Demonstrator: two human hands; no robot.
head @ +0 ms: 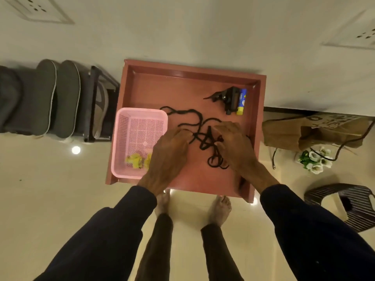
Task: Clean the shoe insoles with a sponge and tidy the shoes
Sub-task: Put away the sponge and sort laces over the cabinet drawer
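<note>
Black shoelaces (205,138) lie tangled in the middle of a reddish-brown tray-like table (154,86). My left hand (170,151) pinches a strand of the laces at its fingertips. My right hand (233,142) rests over the tangle from the right, its fingers curled on the laces. Two dark grey insoles (58,98) with pale edges stand side by side against a dark rack at the far left. A pink mesh basket (138,118) sits on the table's left part with yellow sponge pieces (138,160) in its near corner.
A small black device (229,98) and a blue-and-yellow tube (241,101) lie at the table's back right. A shoe (101,110) sits in the rack left of the table. A brown paper bag (312,132), white flowers (316,159) and a dark stool (351,201) stand on the floor at right.
</note>
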